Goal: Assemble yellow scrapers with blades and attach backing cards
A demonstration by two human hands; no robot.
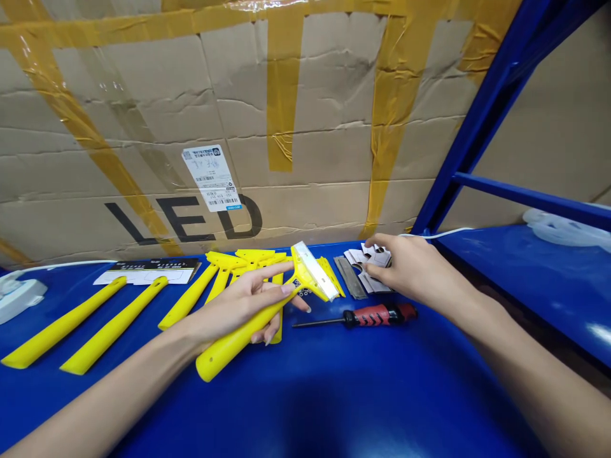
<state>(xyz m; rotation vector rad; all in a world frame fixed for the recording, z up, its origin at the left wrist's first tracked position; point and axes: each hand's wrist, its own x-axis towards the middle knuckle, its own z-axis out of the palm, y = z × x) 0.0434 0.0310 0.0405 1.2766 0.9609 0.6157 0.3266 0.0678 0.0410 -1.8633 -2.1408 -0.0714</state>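
Note:
My left hand [260, 299] holds a yellow scraper [243, 336] by its handle, near the head; a silvery strip [312, 268] lies along the head, which points up and right. At a pile of white cut-out pieces [378, 259], the thumb and fingers of my right hand [405, 264] are bent and apart, over the pile's right side; whether they grip a piece is unclear. Grey metal strips [351, 278] lie just left of that pile. Below both is a screwdriver [379, 315] with a red and black handle, its shaft pointing left.
Two yellow handles [114, 324] lie at the left, near black and white cards [147, 272]. More yellow scraper parts [191, 298] are behind my left hand. A taped cardboard box [315, 159] stands along the back of the blue table [305, 394]. A blue metal frame [470, 137] rises at the right.

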